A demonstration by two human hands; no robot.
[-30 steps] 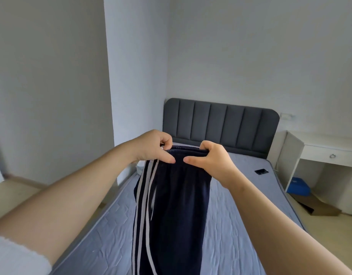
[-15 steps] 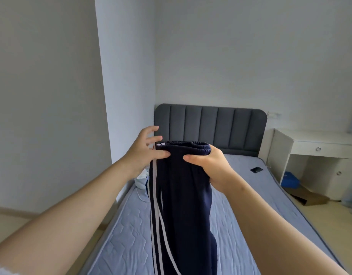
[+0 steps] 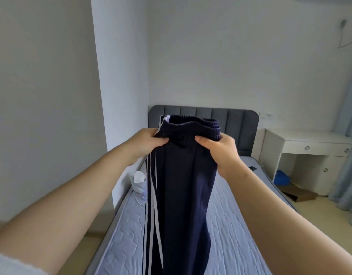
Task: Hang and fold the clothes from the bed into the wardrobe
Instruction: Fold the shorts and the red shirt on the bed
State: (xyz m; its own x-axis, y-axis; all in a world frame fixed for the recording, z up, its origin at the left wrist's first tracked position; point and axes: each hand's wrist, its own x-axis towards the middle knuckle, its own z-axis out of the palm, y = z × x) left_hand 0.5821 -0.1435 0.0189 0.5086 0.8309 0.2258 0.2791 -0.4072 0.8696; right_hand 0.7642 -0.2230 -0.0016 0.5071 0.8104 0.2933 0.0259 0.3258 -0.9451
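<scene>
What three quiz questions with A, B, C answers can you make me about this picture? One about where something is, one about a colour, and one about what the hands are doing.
1. Where is the little black phone?
A. On the bed, near the headboard
B. On the white desk
C. On the floor

2. What colour are the stripes down the side of the trousers?
A. Red
B. White
C. Yellow

3. What are the left hand and right hand doing?
A. Both grip the trousers at the waistband
B. Only one holds the trousers
C. Both lie flat on the bed

Answers:
1. A, the phone lies on the mattress by its right edge, close to the headboard.
2. B, pale white lines run down the dark navy cloth.
3. A, fingers of each hand curl round the top of the hanging trousers.
</scene>
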